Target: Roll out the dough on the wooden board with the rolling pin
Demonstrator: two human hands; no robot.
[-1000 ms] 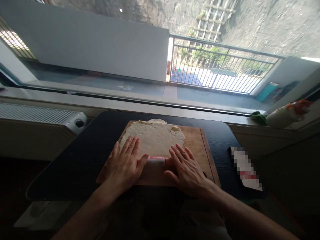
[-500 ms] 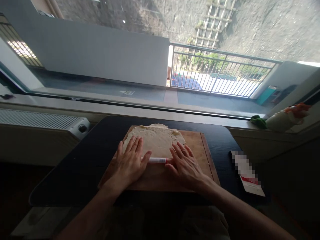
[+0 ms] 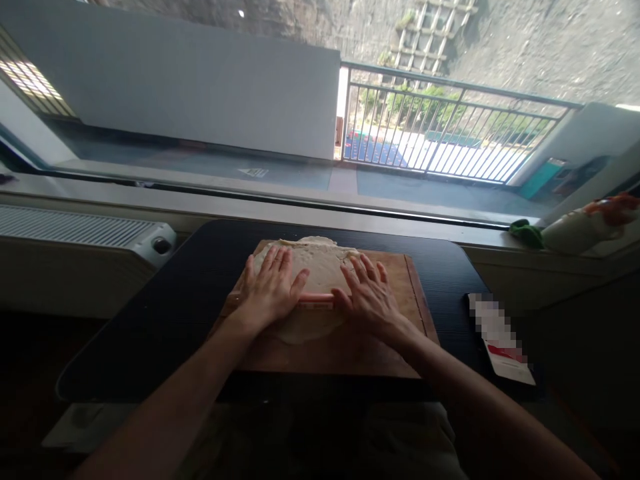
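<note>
While loosely spread, fingers (image 3: 276, 260) of both hands (image 3: 270, 290) (image 3: 371, 298) flat over the rolling pin (image 3: 316, 299), dough (image 3: 324, 265) below on board (image 3: 400, 287)

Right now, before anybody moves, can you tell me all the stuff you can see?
Dough: 1 sheet, pale cream, on the board
Rolling pin: 1, pinkish between the hands, across the dough
Board: 1, brown, on the table
Table: 1, black, below the window
Flat item, partly pixelated: 1, pale and red, table's right side
Radiator: 1, white, left
Windowsill: 1, pale, behind the table
Unclear lump: 1, green, sill's right
Pot-like thing: 1, whitish and orange, beside the lump
Railing: 1, grey, outside
Wall: 1, grey, left of the railing
Left hand: 1, bare, on the rolling pin
Right hand: 1, bare, likewise
</note>
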